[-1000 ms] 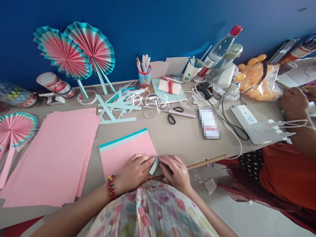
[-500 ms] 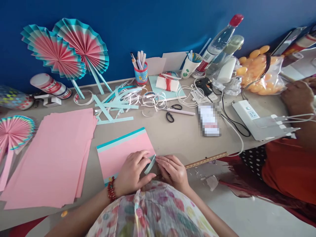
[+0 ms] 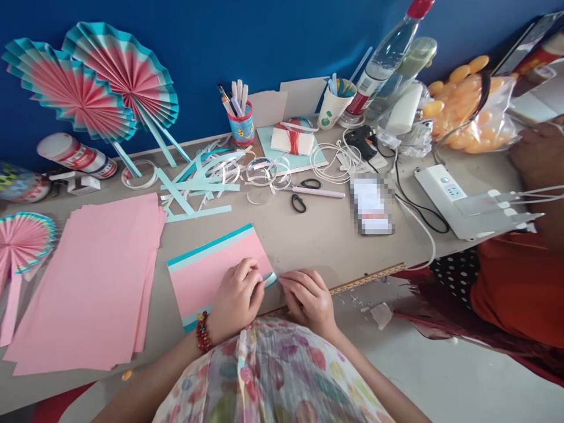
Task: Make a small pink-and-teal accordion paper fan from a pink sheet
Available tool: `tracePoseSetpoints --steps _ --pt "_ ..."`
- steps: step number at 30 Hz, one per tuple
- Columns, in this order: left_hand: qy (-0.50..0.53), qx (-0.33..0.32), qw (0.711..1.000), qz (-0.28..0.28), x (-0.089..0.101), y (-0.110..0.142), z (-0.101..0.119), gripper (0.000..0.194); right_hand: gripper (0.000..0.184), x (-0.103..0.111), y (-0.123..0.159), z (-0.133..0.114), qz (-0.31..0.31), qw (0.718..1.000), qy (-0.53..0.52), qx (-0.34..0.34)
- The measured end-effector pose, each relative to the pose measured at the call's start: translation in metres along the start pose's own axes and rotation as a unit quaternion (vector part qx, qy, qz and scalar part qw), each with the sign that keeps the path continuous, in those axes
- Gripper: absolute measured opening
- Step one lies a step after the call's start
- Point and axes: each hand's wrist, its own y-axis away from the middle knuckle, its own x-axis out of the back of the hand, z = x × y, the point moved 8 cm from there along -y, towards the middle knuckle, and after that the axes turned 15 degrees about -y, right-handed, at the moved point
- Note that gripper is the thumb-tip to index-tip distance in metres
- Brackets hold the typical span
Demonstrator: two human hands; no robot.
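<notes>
A pink sheet of paper [image 3: 211, 270] with teal and pale blue bands along its far edge lies at the near edge of the table [image 3: 326, 241]. My left hand [image 3: 235, 299] rests on the sheet's near right part, fingers curled and pinching its folded edge. My right hand [image 3: 308, 296] sits just to the right, fingers bent and pressing the same folded strip near the sheet's right corner. A red bead bracelet [image 3: 202, 332] circles my left wrist.
A stack of pink sheets [image 3: 88, 282] lies to the left. Finished paper fans [image 3: 88, 88] lean on the blue wall. Cut paper strips [image 3: 198, 182], scissors [image 3: 308, 194], a pen cup [image 3: 241, 123], a power strip [image 3: 445, 197] and another person's arm [image 3: 537, 170] at the right.
The folded flap that stood up between my hands now lies flatter on the sheet. Both hands have shifted slightly left and my view has tilted.
</notes>
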Motion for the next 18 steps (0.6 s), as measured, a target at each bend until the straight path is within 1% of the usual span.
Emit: tracePoseSetpoints --steps 7,12,18 --pt "-0.025 0.017 1.000 0.003 -0.0007 -0.0054 -0.0011 0.012 0.032 -0.0017 -0.0021 -0.0009 -0.003 1.000 0.004 -0.006" --pt "-0.033 0.020 0.999 0.015 0.0009 -0.0070 -0.0008 0.013 0.035 -0.0047 -0.0005 0.0014 -0.020 0.999 0.027 -0.003" --pt "-0.041 0.022 0.999 0.015 0.0006 -0.0086 -0.0006 0.014 0.039 -0.0086 0.0019 0.0033 -0.040 0.999 0.035 -0.004"
